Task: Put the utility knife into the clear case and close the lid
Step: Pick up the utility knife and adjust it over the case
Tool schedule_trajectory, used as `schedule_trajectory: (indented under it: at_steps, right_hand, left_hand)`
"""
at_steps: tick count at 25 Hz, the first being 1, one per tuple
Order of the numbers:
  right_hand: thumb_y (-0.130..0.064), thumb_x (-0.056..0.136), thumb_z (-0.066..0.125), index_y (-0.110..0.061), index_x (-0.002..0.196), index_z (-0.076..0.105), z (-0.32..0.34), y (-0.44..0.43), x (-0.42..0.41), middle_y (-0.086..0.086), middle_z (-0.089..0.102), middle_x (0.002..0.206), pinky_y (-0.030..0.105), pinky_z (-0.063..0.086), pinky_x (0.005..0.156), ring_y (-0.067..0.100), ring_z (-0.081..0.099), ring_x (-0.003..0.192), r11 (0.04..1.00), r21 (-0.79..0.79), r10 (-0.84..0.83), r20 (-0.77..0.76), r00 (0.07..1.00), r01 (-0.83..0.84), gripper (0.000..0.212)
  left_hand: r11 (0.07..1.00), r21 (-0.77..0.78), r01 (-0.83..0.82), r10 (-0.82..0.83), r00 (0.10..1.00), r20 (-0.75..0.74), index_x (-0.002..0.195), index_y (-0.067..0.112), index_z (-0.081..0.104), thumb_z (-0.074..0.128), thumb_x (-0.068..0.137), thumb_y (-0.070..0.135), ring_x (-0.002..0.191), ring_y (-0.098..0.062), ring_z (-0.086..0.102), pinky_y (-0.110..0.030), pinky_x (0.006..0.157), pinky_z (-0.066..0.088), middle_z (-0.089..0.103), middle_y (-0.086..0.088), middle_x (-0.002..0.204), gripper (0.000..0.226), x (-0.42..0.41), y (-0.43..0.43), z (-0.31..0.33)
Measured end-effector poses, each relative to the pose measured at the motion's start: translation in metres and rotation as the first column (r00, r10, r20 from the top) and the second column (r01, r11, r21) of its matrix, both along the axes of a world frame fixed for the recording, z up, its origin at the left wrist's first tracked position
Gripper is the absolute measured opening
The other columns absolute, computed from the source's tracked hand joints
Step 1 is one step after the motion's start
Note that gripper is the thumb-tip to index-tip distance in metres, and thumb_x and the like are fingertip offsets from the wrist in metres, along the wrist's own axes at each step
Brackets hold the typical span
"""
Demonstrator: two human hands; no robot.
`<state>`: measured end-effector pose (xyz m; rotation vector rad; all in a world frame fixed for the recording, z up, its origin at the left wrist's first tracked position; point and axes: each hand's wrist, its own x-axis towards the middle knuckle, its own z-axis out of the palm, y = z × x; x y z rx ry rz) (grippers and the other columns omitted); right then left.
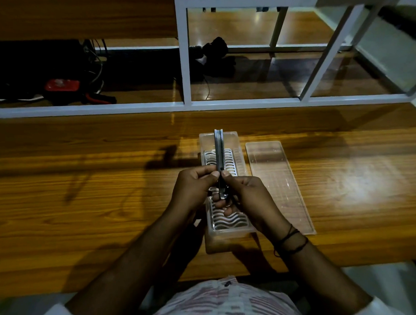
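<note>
Around the open clear plastic case (224,195), the brown wooden table (83,188) gives free room on both sides. Just right of the case lies its flat clear lid (278,183). Above the case, the left hand (191,187) and right hand (250,196) both pinch the slim grey metal utility knife (219,155).

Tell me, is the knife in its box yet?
Not yet. The clear case is open, and its lid lies flat on the table beside it. The left hand and right hand both hold the utility knife above the case. Left to do: lay it inside, then put the lid on.
</note>
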<state>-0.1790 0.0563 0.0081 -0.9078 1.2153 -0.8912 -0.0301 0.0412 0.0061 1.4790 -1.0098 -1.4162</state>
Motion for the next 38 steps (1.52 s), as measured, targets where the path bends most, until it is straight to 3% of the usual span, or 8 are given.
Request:
schedule_trajectory:
  at_steps: [6,10,16,19,23,31,35,38]
  right_hand:
    - [-0.031,0.101,0.063,0.006,0.097,0.076,-0.006,0.004,-0.002,0.027,0.075,0.079,0.030,0.052,0.048,0.025,0.068,0.056,0.998,-0.066,-0.012,-0.049,0.999,0.009,0.040]
    - [-0.022,0.103,0.060,0.013,0.097,0.072,-0.005,0.008,-0.002,0.022,0.071,0.072,0.030,0.052,0.049,0.023,0.064,0.051,0.995,-0.097,-0.015,-0.020,1.000,0.013,0.037]
    - [-0.018,0.104,0.058,0.014,0.099,0.071,-0.002,0.013,-0.002,0.018,0.071,0.072,0.029,0.055,0.051,0.021,0.065,0.054,0.996,-0.085,-0.012,-0.036,0.999,0.009,0.035]
    - [-0.024,0.102,0.062,0.001,0.100,0.072,0.004,0.015,-0.005,0.016,0.076,0.076,0.038,0.063,0.056,0.026,0.072,0.060,0.996,-0.087,-0.018,-0.175,0.984,0.003,0.028]
    - [-0.038,0.095,0.069,-0.023,0.096,0.065,0.002,0.012,-0.011,0.000,0.074,0.076,0.039,0.060,0.068,0.019,0.072,0.076,0.932,-0.345,-0.178,-0.705,0.686,-0.113,0.016]
    - [-0.035,0.086,0.077,-0.016,0.110,0.075,0.008,0.005,-0.005,0.009,0.079,0.095,0.042,0.060,0.081,0.028,0.073,0.093,0.917,-0.320,-0.149,-0.829,0.539,-0.238,0.030]
    - [-0.034,0.086,0.070,-0.011,0.098,0.073,0.007,0.001,0.003,0.014,0.076,0.090,0.038,0.058,0.068,0.036,0.072,0.087,0.917,-0.283,-0.142,-0.889,0.435,-0.281,0.026]
    - [-0.030,0.088,0.068,-0.006,0.093,0.068,0.008,-0.006,0.012,0.020,0.072,0.092,0.032,0.041,0.061,0.041,0.070,0.086,0.926,-0.232,-0.108,-0.919,0.378,-0.298,0.024]
  left_hand:
    - [1.000,0.029,0.000,0.000,1.000,-0.008,0.111,0.016,0.075,0.065,0.103,0.009,0.076,-0.016,0.072,-0.015,0.054,0.056,0.079,-0.005,0.095,0.015,-0.003,0.002,0.002]
    - [1.000,0.007,0.014,-0.014,1.000,-0.013,0.088,0.021,0.075,0.065,0.102,0.004,0.056,-0.010,0.066,-0.018,0.052,0.055,0.077,0.004,0.069,0.024,-0.004,0.004,0.004]
    - [0.999,0.036,0.022,-0.023,0.999,0.031,0.116,0.002,0.077,0.066,0.102,0.007,0.071,-0.025,0.069,-0.023,0.057,0.058,0.080,-0.016,0.094,0.019,-0.005,0.004,0.006]
    - [1.000,0.018,0.003,-0.004,0.996,0.086,0.112,0.009,0.078,0.071,0.098,0.009,0.086,-0.027,0.078,-0.036,0.078,0.065,0.082,-0.013,0.101,0.015,-0.007,0.003,0.007]
    - [0.997,-0.082,0.016,0.007,0.960,0.279,0.102,0.020,0.078,0.079,0.093,0.013,0.085,-0.019,0.080,-0.043,0.083,0.068,0.079,0.004,0.087,0.012,-0.008,0.002,0.010]
    - [0.997,-0.047,0.055,-0.029,0.900,0.436,0.115,0.014,0.081,0.080,0.092,0.016,0.094,-0.017,0.079,-0.042,0.084,0.067,0.083,-0.005,0.108,0.023,-0.013,-0.002,0.003]
    - [0.988,-0.123,0.096,-0.008,0.822,0.570,0.111,0.019,0.084,0.080,0.092,0.019,0.092,-0.009,0.075,-0.023,0.078,0.056,0.084,0.002,0.106,0.020,-0.015,0.002,0.002]
    - [0.978,-0.166,0.130,0.016,0.742,0.670,0.117,0.020,0.083,0.077,0.095,0.021,0.095,-0.008,0.076,-0.014,0.072,0.046,0.084,0.003,0.112,0.023,-0.015,0.002,0.002]
